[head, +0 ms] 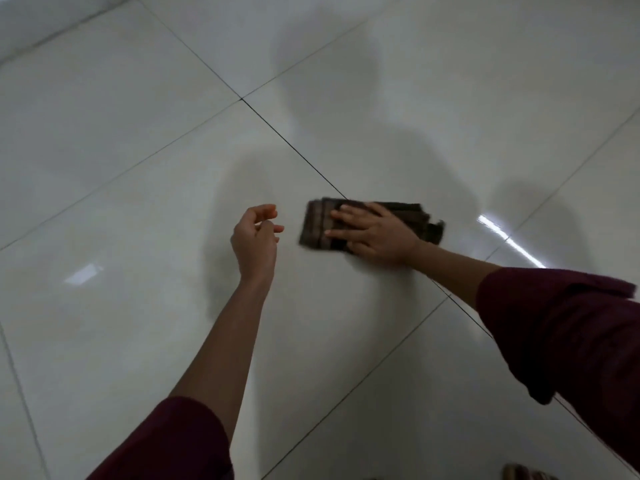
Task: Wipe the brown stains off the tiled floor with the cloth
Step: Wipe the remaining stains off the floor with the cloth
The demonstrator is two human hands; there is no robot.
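A folded dark brown cloth (318,225) lies flat on the glossy white tiled floor (145,174), across a dark grout line. My right hand (372,233) presses on top of it with straight, spread fingers. To the left of the cloth my left hand (256,239) hovers above the floor, fingers loosely curled and holding nothing. The cloth looks blurred at its left edge. I can make out no clear brown stain on the tiles around the cloth.
Dark grout lines (291,147) cross the floor diagonally. A wall base (41,26) runs along the far left corner. Something brown (519,474), perhaps footwear, shows at the bottom right edge. Shadows of the person fall over the middle tiles.
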